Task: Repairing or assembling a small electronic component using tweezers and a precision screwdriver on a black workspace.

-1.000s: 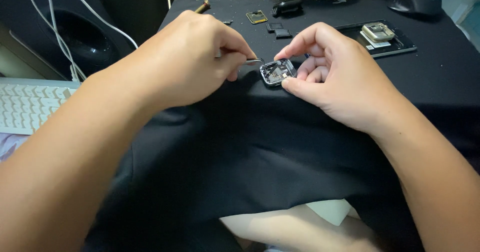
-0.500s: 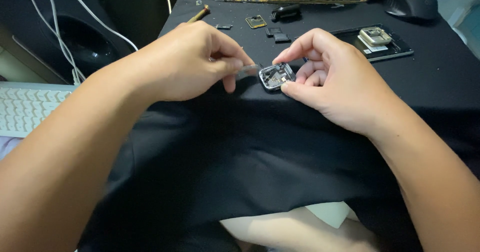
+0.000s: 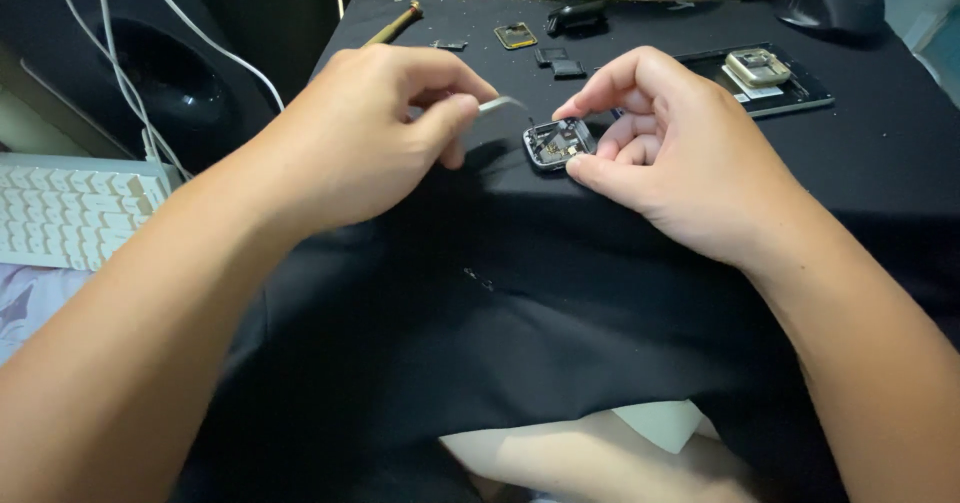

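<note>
On the black cloth: a small, square, opened device case lay near the middle of the work surface, its inner parts facing up.
Right hand: the right hand pinched the case between thumb and forefinger at its right edge, the other fingers curled behind it.
Left hand: the left hand was closed on metal tweezers, whose tips stood just left of the case and a little above it, not touching it.
Black cloth: the black cloth covered the table and hung over the near edge.
Farther back: a black tray held a pale block-shaped part; small dark parts and a yellow-rimmed square piece lay near the far edge, with a brass-coloured tool to their left.
At left: a white keyboard and white cables sat beside the table.
Doing it well: the case probably needed a firm, level pinch, and the tweezers a slow, shallow approach, since the inner parts looked tiny and easy to flick away.
Risk: a slip of the tips could likely scratch the inside or lose a piece in the dark cloth.
</note>
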